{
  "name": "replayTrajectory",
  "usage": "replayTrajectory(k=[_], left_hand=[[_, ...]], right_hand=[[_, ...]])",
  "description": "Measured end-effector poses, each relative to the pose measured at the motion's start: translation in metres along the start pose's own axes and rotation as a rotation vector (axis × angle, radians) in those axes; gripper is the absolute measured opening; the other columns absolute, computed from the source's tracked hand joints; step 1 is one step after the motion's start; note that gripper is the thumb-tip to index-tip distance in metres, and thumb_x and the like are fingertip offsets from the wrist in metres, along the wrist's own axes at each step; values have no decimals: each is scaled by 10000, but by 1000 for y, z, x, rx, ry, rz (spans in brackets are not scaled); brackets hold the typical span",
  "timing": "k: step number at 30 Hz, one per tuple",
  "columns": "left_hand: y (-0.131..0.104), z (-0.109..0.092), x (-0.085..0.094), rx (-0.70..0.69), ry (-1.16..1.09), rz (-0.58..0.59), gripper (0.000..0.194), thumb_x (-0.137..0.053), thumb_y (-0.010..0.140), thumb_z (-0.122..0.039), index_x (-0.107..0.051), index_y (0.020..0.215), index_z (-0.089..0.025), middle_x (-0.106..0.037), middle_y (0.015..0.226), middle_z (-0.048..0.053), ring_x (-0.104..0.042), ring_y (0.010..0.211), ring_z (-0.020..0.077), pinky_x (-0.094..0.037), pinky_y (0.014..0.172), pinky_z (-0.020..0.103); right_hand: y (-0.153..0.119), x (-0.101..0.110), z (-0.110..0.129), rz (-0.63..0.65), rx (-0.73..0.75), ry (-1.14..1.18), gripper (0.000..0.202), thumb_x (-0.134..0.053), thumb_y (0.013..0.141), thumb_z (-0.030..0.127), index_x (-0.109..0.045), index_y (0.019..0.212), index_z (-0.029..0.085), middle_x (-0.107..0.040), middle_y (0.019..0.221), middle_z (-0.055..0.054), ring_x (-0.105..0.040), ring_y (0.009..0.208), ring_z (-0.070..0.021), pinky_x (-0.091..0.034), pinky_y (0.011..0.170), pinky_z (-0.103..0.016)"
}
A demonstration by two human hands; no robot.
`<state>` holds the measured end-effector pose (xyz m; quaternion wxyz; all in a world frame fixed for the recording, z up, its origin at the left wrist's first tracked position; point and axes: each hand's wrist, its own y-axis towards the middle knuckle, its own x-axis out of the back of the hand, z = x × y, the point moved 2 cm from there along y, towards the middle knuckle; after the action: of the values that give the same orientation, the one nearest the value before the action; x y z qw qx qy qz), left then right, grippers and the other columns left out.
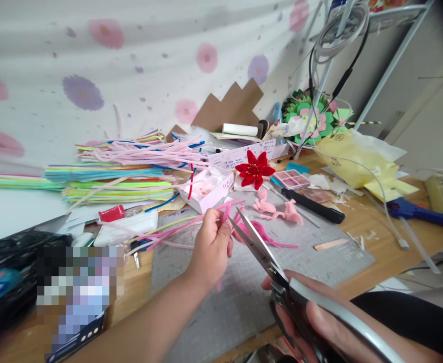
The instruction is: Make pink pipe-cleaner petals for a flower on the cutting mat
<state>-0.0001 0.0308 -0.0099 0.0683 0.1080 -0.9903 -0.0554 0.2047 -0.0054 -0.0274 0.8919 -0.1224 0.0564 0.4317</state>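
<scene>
My left hand (212,247) pinches a bright pink pipe cleaner (227,213) above the grey cutting mat (191,307). My right hand (319,307) is wrapped round the handles of large metal scissors (261,247). The scissor blades stand apart, with their tips beside my left fingertips and the pink strand. Whether the blades touch the strand, I cannot tell. On the mat behind the blades lies a looped bright pink pipe cleaner piece (264,234). Pale pink shaped pieces (277,207) rest farther back, near a red fuzzy flower (255,170).
Bundles of coloured pipe cleaners (119,176) are piled at the back left. A small white box (208,189) stands behind my left hand. To the right lie a black long-handled tool (314,205), a wooden stick (331,244) and a blue-handled tool (425,212). A yellow bag (357,156) sits at the back right.
</scene>
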Motion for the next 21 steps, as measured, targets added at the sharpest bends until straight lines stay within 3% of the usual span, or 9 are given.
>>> replayTrajectory(k=[11,15,21], left_hand=[[3,3,2,-37,90,-22,165,-439,897,-372,-415,830,-223,-500,580,-72,-448,439,73,-346,454,202],[1,5,1,-103,207,-23,187,-435,896,-400,-427,829,-225,-500,579,-57,-449,471,91,-339,487,222],[-1,3,1,-199,230,-32,154,-417,909,-366,-465,915,-220,-562,704,-19,-444,538,100,-339,527,233]], right_hand=[[4,1,14,-31,-39,-92,596,-419,844,600,-413,1267,180,-558,807,-50,-549,596,-120,-498,618,-287],[2,3,11,-64,-49,-68,593,-421,841,599,-407,1274,194,-558,836,-55,-524,584,-112,-482,575,-268],[4,4,3,-11,2,-18,524,-360,892,545,-337,1305,223,-519,885,-48,-513,624,-107,-449,549,-235]])
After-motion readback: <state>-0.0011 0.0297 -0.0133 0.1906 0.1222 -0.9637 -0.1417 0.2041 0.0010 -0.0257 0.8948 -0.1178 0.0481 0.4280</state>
